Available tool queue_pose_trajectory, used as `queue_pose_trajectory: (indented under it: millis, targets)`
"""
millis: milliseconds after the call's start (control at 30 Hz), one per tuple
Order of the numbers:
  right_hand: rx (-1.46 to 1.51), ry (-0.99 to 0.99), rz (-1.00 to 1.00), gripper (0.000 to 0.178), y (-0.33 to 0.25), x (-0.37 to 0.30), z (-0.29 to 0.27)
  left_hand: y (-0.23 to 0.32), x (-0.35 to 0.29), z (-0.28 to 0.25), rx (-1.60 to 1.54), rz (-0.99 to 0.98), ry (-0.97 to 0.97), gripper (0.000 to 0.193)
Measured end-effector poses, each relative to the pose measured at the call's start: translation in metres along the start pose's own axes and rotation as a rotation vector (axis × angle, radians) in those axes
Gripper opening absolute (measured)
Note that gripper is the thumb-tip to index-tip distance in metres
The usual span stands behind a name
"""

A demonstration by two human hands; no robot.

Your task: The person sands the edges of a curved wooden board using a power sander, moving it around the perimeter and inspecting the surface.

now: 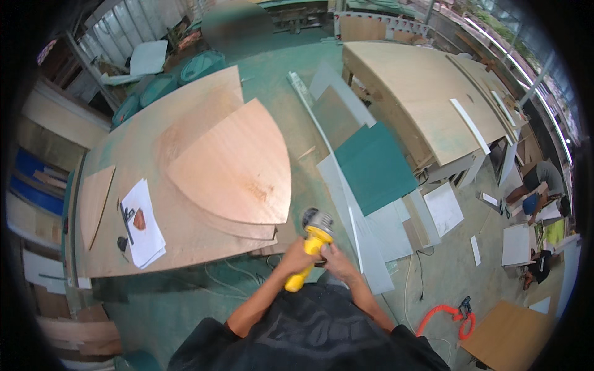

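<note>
A yellow angle grinder (317, 238) with a grey metal head is held in front of my body, its head tilted up and away from me. My left hand (296, 256) is closed around the grinder's body. On its other side, my right hand (339, 263) grips it near the middle, fingers partly hidden. Just beyond, a pointed, curved-edged wooden panel (238, 167) rests on similar pieces at the right edge of the wooden worktable (185, 255). The grinder is apart from the panel.
White papers (145, 229) and a small curved wood piece (98, 204) lie on the table's left. To the right are a green board (375, 167), leaning sheets and another workbench (427, 93). Two people (544, 179) work low at far right. An orange coiled hose (439, 315) and cables lie on the floor.
</note>
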State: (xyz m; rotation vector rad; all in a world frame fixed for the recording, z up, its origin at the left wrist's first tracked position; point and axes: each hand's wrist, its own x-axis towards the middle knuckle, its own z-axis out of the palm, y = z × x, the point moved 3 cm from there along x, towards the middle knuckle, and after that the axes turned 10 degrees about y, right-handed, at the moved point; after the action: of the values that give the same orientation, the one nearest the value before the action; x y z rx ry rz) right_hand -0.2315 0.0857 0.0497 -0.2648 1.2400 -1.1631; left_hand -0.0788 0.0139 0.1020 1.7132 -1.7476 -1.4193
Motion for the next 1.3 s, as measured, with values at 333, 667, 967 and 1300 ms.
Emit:
queue_pose_trajectory:
  millis: [333, 667, 967, 1300]
  targets:
    - [0.693, 0.034, -0.082, 0.048, -0.011, -0.005, -0.120, 0.040, 0.013, 0.151, -0.032, 0.165, -0.377, 0.081]
    - [0.663, 0.041, -0.295, 0.059, -0.092, -0.037, -0.188, 0.099, -0.003, 0.211, -0.328, -0.159, -0.865, 0.038]
    - [0.419, 0.327, -0.237, 0.044, -0.090, -0.008, -0.172, 0.108, -0.018, 0.206, -0.275, -0.323, -0.419, 0.036]
    - [0.229, 0.160, -0.102, 0.039, -0.089, 0.051, -0.122, 0.074, -0.008, 0.181, -0.200, -0.237, 0.009, 0.058]
